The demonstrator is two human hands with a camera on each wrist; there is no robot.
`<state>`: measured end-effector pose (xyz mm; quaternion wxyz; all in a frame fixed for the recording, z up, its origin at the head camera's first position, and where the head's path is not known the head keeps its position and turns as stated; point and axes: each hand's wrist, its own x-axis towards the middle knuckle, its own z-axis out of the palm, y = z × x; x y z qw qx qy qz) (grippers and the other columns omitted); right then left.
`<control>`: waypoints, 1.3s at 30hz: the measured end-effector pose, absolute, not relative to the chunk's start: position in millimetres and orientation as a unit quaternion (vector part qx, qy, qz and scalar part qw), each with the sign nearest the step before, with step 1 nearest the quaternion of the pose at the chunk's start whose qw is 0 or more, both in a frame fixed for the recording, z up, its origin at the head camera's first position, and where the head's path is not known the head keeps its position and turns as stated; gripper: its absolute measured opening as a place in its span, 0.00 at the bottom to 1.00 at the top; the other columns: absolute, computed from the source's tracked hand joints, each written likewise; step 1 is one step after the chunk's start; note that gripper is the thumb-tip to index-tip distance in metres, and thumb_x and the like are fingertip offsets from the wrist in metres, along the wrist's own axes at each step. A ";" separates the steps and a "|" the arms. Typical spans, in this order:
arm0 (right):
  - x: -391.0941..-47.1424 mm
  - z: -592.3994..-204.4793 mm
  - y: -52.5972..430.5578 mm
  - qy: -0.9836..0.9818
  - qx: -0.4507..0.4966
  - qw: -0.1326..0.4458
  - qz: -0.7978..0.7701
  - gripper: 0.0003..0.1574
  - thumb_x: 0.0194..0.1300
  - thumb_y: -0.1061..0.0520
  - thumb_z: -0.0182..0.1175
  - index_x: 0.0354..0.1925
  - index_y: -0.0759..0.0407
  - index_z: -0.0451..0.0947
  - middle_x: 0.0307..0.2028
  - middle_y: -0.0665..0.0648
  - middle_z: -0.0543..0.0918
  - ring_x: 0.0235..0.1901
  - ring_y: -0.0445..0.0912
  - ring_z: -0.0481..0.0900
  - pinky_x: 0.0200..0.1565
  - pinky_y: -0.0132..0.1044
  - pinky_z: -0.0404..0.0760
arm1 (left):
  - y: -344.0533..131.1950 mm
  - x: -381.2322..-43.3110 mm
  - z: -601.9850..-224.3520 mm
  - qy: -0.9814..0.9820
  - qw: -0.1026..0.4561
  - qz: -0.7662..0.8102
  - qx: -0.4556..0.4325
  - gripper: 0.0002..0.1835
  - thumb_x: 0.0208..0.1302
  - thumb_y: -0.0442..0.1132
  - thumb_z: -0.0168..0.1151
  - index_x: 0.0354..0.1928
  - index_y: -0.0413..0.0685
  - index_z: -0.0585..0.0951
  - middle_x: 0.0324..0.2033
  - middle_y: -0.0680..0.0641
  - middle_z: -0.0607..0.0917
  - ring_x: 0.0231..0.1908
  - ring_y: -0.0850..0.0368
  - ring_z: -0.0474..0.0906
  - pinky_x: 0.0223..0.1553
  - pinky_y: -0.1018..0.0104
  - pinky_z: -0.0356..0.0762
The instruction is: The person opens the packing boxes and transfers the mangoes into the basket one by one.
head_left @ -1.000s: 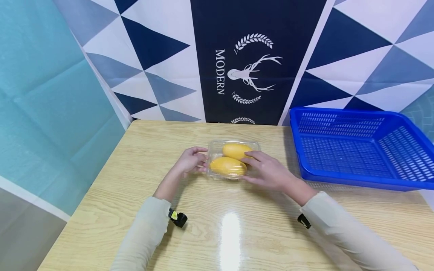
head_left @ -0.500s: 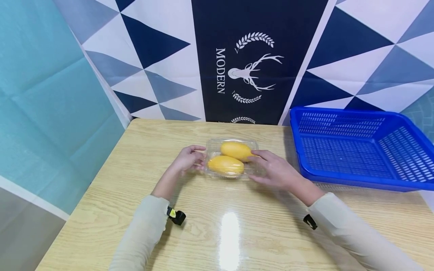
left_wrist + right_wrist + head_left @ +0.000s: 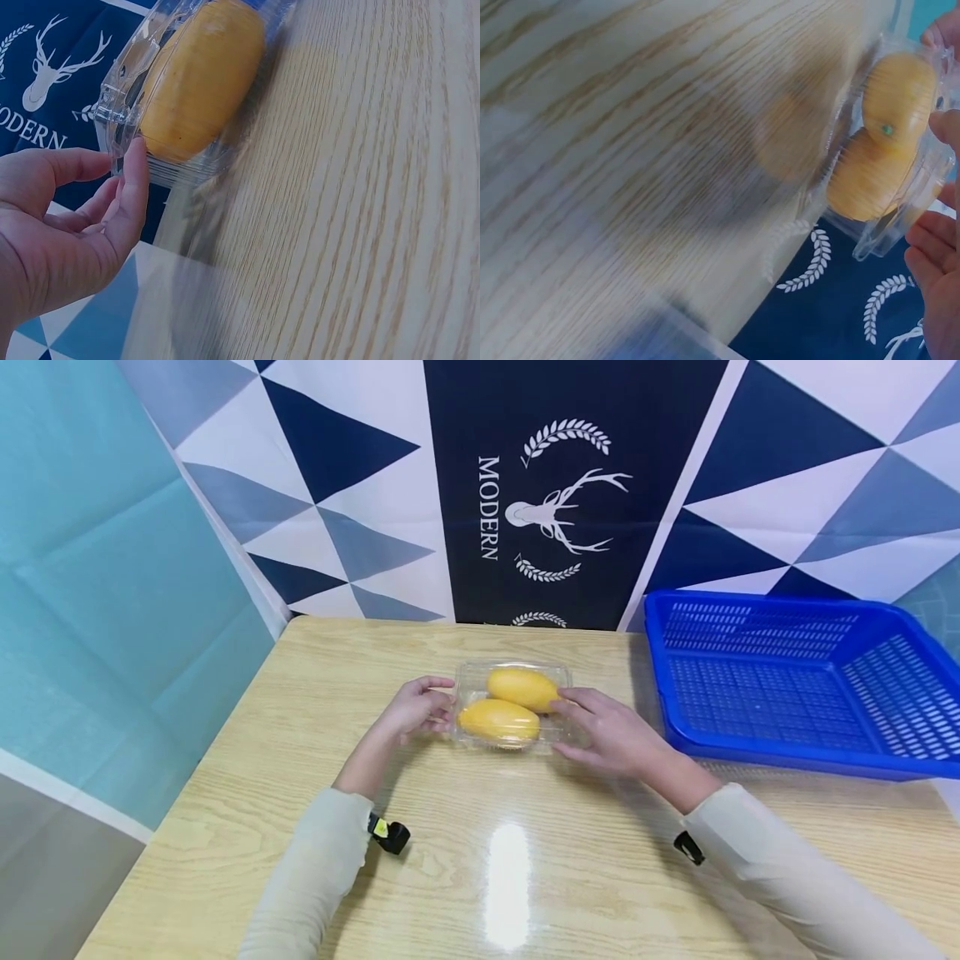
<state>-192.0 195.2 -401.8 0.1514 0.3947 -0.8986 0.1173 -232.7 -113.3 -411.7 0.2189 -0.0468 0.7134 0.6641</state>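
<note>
- A clear plastic box (image 3: pixel 474 681) is on the tabletop (image 3: pixel 600 877), near the middle of the head view, between the two hands.
- Inside this box are two yellow fruits, side by side: one farther (image 3: pixel 523 690), the other nearer (image 3: pixel 498 720) and a little to the left.
- The left hand (image 3: pixel 414 708) is at the left end of the box; in the left wrist view, its fingers pinch the edge of the plastic.
- The right hand (image 3: pixel 611 735) holds the right end; its fingers are apart from each other and bent around the plastic.
- A blue basket (image 3: pixel 787 758) stands at the right side of the head view, well apart from the box.
- Both arms wear pale sleeves (image 3: pixel 311 868), with a small black device (image 3: pixel 393 837) at each wrist.
- Behind the tabletop hangs a patterned cloth (image 3: pixel 551 602), which has a white deer head and the word MODERN.
</note>
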 end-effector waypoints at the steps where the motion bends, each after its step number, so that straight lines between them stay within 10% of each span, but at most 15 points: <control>1: -192.3 -402.1 195.1 -0.896 0.399 0.158 0.114 0.35 0.52 0.44 0.66 0.54 0.59 0.75 0.54 0.65 0.77 0.54 0.57 0.75 0.56 0.51 0.75 | -113.1 -233.0 -411.9 0.713 0.220 0.664 -0.048 0.23 0.63 0.31 0.52 0.62 0.42 0.67 0.44 0.43 0.75 0.30 0.58 0.76 0.31 0.71 0.81; 22: -201.1 -407.8 188.9 -0.843 0.463 0.254 0.098 0.32 0.50 0.46 0.65 0.46 0.68 0.79 0.43 0.66 0.82 0.45 0.57 0.80 0.45 0.47 0.82 | -112.4 -235.0 -412.7 0.701 0.219 0.676 -0.055 0.26 0.61 0.28 0.50 0.62 0.40 0.67 0.38 0.45 0.75 0.26 0.60 0.75 0.28 0.72 0.80; 39: -205.5 -416.8 184.5 -0.794 0.499 0.343 0.052 0.32 0.70 0.47 0.39 0.38 0.69 0.82 0.38 0.66 0.85 0.39 0.56 0.83 0.41 0.43 0.83 | -112.5 -235.7 -412.7 0.704 0.221 0.673 -0.055 0.25 0.62 0.28 0.51 0.63 0.41 0.67 0.40 0.44 0.74 0.28 0.59 0.75 0.29 0.73 0.80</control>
